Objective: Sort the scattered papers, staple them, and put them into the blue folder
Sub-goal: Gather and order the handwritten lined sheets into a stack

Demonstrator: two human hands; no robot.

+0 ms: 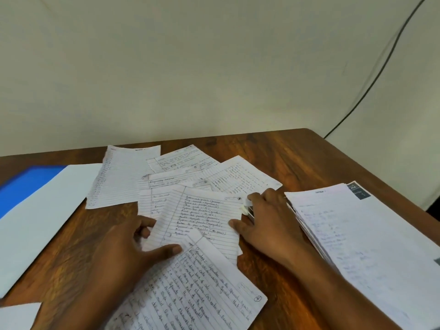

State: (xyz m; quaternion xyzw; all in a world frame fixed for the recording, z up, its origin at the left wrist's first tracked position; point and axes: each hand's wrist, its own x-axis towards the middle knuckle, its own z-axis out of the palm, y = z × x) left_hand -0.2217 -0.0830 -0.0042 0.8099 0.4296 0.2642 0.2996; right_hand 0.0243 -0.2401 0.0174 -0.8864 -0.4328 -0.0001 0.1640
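Note:
Several handwritten lined sheets [181,177] lie fanned over the middle of the wooden table [285,158]. My left hand [126,253] grips the lower left corner of the middle sheet [202,217], with the thumb on top and curled fingers beneath its lifted edge. Below it lies a sheet numbered 4 [202,289]. My right hand [269,222] lies palm down at that middle sheet's right edge, its thumb tip touching the paper. A small white and silver stapler [247,210] peeks out between thumb and forefinger. The blue folder [21,186] sits at the far left, partly covered.
A large blank white sheet [40,217] overlaps the folder. A thick stack of papers [362,241] fills the right side, reaching the table's edge. Another white sheet corner [16,315] shows at the bottom left. A dark cable [381,67] hangs on the wall beyond the right corner.

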